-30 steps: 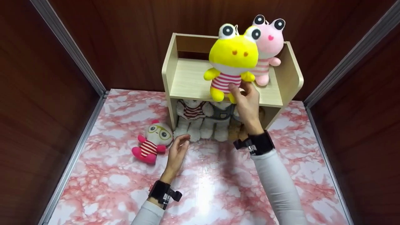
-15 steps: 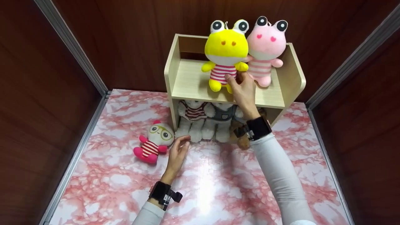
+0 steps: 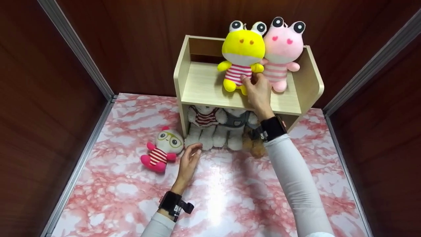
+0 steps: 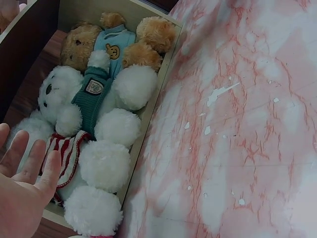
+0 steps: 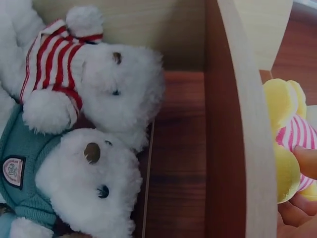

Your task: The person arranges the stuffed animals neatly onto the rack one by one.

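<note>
A: The right hand [image 3: 260, 93] pinches the yellow frog plush [image 3: 242, 56] at its striped belly; the left hand [image 3: 189, 158] lies loose-fingered on the marble tabletop [image 3: 230, 204].

B: Any change?

A: A second ago the frog hung tilted in front of the wooden shelf [image 3: 204, 84]; now it sits upright on top, touching the pink frog plush [image 3: 283, 49].

B: Around it?

A: White teddy bears [image 3: 213, 126] fill the compartment below; a pink glasses doll [image 3: 161, 149] lies beside the left hand.

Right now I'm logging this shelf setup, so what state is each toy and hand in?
yellow frog: upright on the top shelf, gripped at its lower body
pink frog: upright beside it, unheld
right hand: holds the yellow frog
left hand: open on the table
glasses doll: lying on the table
white bears: packed in the lower compartment
</note>
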Tool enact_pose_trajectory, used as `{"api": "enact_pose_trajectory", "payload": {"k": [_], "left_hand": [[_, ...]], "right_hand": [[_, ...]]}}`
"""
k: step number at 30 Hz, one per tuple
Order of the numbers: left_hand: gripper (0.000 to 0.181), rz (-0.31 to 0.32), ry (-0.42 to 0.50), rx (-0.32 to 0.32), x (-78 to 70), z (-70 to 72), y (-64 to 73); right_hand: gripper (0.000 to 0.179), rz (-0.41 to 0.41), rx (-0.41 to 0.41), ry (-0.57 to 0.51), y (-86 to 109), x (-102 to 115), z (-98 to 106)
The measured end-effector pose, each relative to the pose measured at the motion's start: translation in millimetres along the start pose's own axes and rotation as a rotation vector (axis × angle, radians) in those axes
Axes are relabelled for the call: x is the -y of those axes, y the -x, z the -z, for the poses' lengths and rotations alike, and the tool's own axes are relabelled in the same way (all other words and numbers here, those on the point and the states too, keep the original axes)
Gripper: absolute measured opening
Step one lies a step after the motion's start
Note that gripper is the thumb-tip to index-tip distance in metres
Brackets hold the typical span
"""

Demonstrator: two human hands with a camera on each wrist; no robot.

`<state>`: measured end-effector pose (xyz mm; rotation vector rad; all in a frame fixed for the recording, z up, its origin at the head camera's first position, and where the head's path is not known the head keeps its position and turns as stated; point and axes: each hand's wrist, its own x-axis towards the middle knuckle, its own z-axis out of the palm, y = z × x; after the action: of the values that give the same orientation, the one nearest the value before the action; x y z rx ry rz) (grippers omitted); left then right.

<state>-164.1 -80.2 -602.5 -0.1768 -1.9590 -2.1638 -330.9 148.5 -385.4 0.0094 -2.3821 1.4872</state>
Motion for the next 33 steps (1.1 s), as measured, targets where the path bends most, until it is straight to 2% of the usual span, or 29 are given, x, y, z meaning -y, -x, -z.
{"api": "enact_pose_trajectory", "payload": {"k": [7, 14, 19, 23, 27, 33], "left_hand": [[0.033, -0.008, 0.001, 0.012, 1.1, 0.6, -0.1], [0.032, -0.013, -0.036, -0.004, 1.0, 5.2, -2.1], [0.032, -0.006, 0.000, -0.025, -3.2, 10.5, -4.7], [0.033, -0.001, 0.034, -0.030, -8.6, 15.6, -7.2], [0.034, 0.000, 0.008, -0.035, -12.4, 22.5, -10.8], [0.035, -0.042, -0.056, -0.051, -15.9, 35.7, -18.3]], "right_hand": [[0.046, 0.011, -0.007, 0.024, -3.5, -1, 1], [0.048, 0.061, -0.016, 0.076, -1.0, -6, 3], [0.048, 0.097, -0.017, 0.009, 8.9, -11, 6], [0.043, 0.164, -0.039, -0.055, 21.7, -15, 12], [0.043, 0.226, -0.077, -0.099, 36.2, -21, 18], [0.037, 0.254, -0.131, -0.218, 56.0, -33, 28]]}}
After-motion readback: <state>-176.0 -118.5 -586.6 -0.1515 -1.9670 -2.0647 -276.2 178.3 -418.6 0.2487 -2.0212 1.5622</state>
